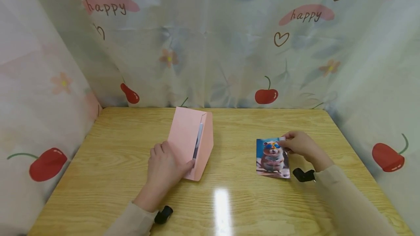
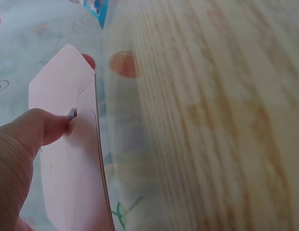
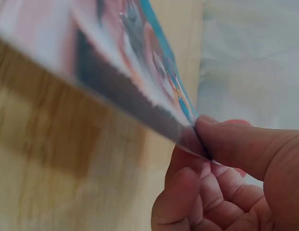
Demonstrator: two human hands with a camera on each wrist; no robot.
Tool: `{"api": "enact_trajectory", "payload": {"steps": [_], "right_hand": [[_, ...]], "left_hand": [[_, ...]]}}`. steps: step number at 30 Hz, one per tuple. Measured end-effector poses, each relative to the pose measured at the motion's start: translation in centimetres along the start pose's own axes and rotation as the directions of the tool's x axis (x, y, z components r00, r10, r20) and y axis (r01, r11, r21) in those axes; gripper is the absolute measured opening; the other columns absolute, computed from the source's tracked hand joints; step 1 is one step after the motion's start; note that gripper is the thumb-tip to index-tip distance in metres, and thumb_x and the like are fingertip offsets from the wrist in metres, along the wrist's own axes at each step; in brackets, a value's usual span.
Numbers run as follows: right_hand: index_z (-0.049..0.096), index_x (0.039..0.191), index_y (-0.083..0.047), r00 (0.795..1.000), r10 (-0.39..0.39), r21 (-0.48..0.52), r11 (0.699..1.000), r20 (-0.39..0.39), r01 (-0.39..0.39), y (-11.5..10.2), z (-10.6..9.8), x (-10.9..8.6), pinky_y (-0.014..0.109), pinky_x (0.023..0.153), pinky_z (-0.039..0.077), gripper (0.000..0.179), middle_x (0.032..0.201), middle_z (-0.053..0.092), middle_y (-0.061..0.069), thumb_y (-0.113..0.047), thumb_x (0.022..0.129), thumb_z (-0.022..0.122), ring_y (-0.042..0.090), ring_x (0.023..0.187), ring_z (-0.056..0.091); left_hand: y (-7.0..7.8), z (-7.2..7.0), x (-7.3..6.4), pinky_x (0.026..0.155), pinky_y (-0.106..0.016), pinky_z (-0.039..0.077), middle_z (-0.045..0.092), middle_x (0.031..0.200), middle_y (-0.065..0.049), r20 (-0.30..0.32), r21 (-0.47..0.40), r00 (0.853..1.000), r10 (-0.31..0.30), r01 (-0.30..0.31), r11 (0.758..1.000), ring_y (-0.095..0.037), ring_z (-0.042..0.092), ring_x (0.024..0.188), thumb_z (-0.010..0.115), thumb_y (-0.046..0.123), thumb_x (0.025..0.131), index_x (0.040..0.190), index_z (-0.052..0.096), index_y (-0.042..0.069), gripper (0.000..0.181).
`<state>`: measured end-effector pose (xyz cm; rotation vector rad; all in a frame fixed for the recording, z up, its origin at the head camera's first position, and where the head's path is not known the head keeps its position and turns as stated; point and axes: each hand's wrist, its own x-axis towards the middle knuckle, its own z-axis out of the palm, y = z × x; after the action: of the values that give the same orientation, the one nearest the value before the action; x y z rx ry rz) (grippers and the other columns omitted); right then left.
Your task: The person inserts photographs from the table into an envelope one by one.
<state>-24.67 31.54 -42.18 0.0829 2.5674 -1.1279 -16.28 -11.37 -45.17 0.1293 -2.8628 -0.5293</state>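
Observation:
My left hand grips a pink envelope with its flap folded open on the right. The thumb lies over the envelope's opening, where a narrow strip of a picture card shows inside. In the left wrist view the thumb presses on the pink paper. My right hand pinches the upper right corner of a photo card printed with a hamster in colourful sunglasses. The right wrist view shows that card between thumb and fingers, held above the table.
The wood-grain table lies under both hands, with a bright light reflection near its front. A printed curtain with cherries and hearts encloses the back and sides. A black strap piece is at each wrist.

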Motion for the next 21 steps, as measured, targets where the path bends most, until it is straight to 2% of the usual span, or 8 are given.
{"api": "enact_trajectory", "payload": {"steps": [5, 10, 15, 21], "right_hand": [[0.052, 0.103, 0.002, 0.998, -0.067, 0.057, 0.996, -0.019, 0.068, -1.6, 0.3, -0.3, 0.043, 0.077, 0.051, 0.034, 0.089, 0.061, 0.012, -0.029, 0.095, 0.063, 0.026, 0.081, 0.058], [0.053, 0.105, 0.001, 0.993, -0.1, 0.113, 0.988, -0.065, 0.107, -3.0, 0.8, -0.3, 0.045, 0.079, 0.05, 0.038, 0.093, 0.063, 0.014, -0.034, 0.095, 0.062, 0.032, 0.087, 0.059], [0.053, 0.107, 0.0, 0.983, -0.133, 0.178, 0.972, -0.129, 0.155, -4.2, 1.3, -0.3, 0.038, 0.075, 0.051, 0.041, 0.094, 0.063, 0.014, -0.038, 0.094, 0.061, 0.037, 0.091, 0.057], [0.053, 0.108, 0.002, 0.962, -0.164, 0.265, 0.939, -0.216, 0.22, -5.8, 2.0, -0.6, 0.03, 0.069, 0.052, 0.042, 0.096, 0.063, 0.014, -0.037, 0.095, 0.061, 0.028, 0.084, 0.06]], "left_hand": [[0.1, 0.1, 0.0, 0.077, -0.048, 0.044, 0.045, 0.107, -0.027, 0.005, 0.001, 1.0, -0.006, 0.006, 1.0, -0.038, 0.045, 0.094, 0.073, 0.07, 0.063, 0.119, 0.041, -0.012, 0.104], [0.1, 0.2, -0.1, 0.077, -0.048, 0.044, 0.045, 0.107, -0.026, 0.006, 0.002, 1.0, -0.006, 0.006, 1.0, -0.038, 0.045, 0.095, 0.073, 0.07, 0.062, 0.12, 0.041, -0.012, 0.105], [0.2, 0.3, 0.0, 0.076, -0.048, 0.045, 0.046, 0.107, -0.027, 0.004, 0.0, 1.0, 0.005, -0.005, 1.0, -0.038, 0.046, 0.094, 0.072, 0.071, 0.063, 0.119, 0.042, -0.012, 0.104], [0.3, 0.3, -0.1, 0.076, -0.049, 0.045, 0.046, 0.107, -0.027, 0.014, 0.003, 1.0, 0.004, -0.004, 1.0, -0.038, 0.046, 0.094, 0.072, 0.071, 0.064, 0.12, 0.041, -0.012, 0.104]]}}
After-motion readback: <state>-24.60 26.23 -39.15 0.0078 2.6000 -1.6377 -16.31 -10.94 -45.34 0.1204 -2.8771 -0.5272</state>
